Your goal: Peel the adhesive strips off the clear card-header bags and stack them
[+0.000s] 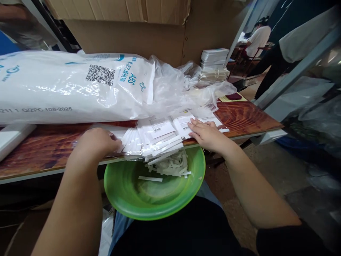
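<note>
My left hand [98, 144] is curled closed at the table's front edge, beside a fan of white strips and clear plastic [131, 140]. Its fingertips are hidden, so what they grip cannot be made out. My right hand [209, 135] lies with fingers stretched out on a flat clear packet with a white printed label [183, 124]. Between the hands, more labelled packets [161, 128] overlap in a loose pile that reaches over the edge. Below them a green basin [154, 211] rests at my lap, with white paper strips [170, 165] inside.
A large filled white plastic bag [66, 89] printed "ABS" lies along the wooden table [247, 117]; crumpled clear plastic [176, 85] adjoins it. Behind are cardboard boxes [128, 42] and a paper stack [214, 60]. Another person [259, 39] sits in the background; someone stands at right.
</note>
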A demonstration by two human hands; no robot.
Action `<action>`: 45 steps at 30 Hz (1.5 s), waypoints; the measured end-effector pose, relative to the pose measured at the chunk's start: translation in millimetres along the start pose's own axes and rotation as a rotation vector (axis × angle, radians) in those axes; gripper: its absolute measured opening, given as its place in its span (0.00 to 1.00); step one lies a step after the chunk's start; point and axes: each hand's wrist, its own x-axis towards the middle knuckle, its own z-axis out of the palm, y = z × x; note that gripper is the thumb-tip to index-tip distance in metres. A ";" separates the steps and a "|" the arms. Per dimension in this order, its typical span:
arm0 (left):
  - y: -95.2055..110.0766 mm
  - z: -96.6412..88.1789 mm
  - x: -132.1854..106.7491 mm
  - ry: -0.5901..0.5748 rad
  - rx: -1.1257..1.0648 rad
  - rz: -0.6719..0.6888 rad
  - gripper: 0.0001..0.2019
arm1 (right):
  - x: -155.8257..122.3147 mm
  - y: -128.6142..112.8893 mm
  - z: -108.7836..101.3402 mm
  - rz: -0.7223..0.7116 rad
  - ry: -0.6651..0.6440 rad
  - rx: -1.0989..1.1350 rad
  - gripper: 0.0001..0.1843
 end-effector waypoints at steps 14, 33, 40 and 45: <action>0.6 18.6 8.9 0.261 -0.032 -0.144 0.19 | 5.3 -1.3 -15.2 -0.416 -0.001 -0.452 0.22; 84.5 30.2 -10.7 0.453 -0.288 0.964 0.13 | -6.2 4.5 -13.9 -0.445 0.119 -0.404 0.21; 79.7 45.2 -9.0 0.503 -0.454 0.796 0.12 | -17.5 10.7 1.7 -0.484 0.303 -0.368 0.20; 82.1 47.0 -10.5 0.515 -0.510 0.739 0.12 | -23.0 26.3 7.7 -0.381 0.389 -0.011 0.15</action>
